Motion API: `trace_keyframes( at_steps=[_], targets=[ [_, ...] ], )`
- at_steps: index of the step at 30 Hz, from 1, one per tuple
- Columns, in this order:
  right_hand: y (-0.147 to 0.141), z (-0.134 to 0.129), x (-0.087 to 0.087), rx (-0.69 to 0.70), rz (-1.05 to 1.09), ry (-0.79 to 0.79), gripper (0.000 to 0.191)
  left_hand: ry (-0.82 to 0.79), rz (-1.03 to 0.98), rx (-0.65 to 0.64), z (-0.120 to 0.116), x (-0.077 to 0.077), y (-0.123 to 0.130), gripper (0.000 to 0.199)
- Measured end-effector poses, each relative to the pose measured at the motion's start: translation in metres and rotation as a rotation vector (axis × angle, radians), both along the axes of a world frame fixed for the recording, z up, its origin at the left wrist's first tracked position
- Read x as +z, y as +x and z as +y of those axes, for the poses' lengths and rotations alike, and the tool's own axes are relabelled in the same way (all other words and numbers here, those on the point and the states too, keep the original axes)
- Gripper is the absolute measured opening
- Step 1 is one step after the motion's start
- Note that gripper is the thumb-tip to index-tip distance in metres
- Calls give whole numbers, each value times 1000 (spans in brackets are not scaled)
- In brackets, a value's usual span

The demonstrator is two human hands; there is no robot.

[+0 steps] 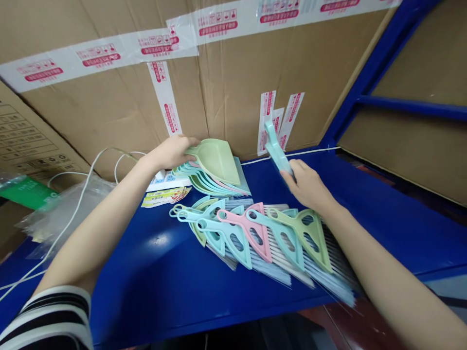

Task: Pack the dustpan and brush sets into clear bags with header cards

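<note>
Blue steel shelf (146,291) | left hand (171,153) closed on green dustpan (215,160) | right hand (306,184) holding aqua handle (277,146) | bristle brushes (262,243) fanned between

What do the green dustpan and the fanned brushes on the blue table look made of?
The green dustpan looks like molded plastic, matte, with thin curved walls and even pastel color. The pink brush handle seems the same plastic, with clean cut-out holes. The bristles look like fine synthetic fibers, straight and uniform, though too small to be sure.
</note>
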State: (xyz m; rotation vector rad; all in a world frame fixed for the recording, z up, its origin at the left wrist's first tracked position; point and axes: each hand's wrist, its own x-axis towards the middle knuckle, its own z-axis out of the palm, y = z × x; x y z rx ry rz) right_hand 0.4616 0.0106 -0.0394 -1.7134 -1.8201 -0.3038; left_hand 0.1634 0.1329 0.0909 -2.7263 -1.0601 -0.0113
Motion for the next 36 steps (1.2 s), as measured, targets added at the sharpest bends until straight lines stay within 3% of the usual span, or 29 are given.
trace_keyframes(
  at_steps=[5, 8, 12, 17, 24, 28, 31, 33, 36],
  targets=[
    [0, 1, -2, -26, 90, 57, 21, -57, 90, -164, 5, -22, 39, 41],
    [-2, 0, -3, -28, 119, 71, 23, -11, 181, -180, 3, -30, 51, 40],
    [-3, -1, -1, -29, 143, 75, 24, -9, 269, -130, 7, -26, 44, 47],
    [-3, -1, -1, -27, 162, 73, 25, -51, 249, -145, 12, -23, 34, 42],
    [-3, -2, -1, -32, 160, 79, 26, 80, 275, -195, 6, -26, 46, 35],
    [-3, -1, -1, -38, 165, 102, 25, 134, 177, -279, -20, -30, 65, 34],
    [-3, -1, -3, -42, 170, 120, 24, -2, 74, -593, -55, -44, 90, 33],
    [-3, 0, -4, -42, 170, 128, 22, -86, 116, -781, -79, -58, 107, 35],
    [-3, 0, -5, -41, 163, 133, 20, -95, 270, -843, -103, -72, 124, 42]
  ],
)
